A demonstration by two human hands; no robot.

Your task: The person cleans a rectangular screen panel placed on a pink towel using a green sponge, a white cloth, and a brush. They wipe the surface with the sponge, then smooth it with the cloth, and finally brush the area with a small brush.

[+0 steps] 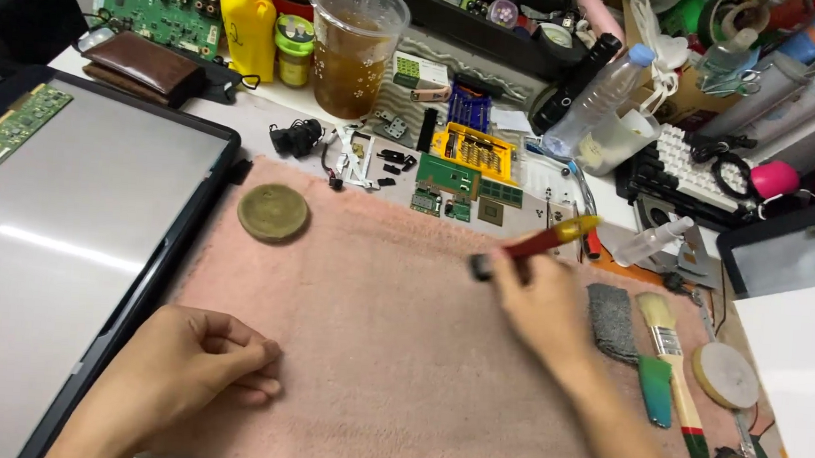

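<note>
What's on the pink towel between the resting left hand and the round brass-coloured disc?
Nothing: in the head view, only bare pink towel lies between the left hand and the round brass-coloured disc.
</note>
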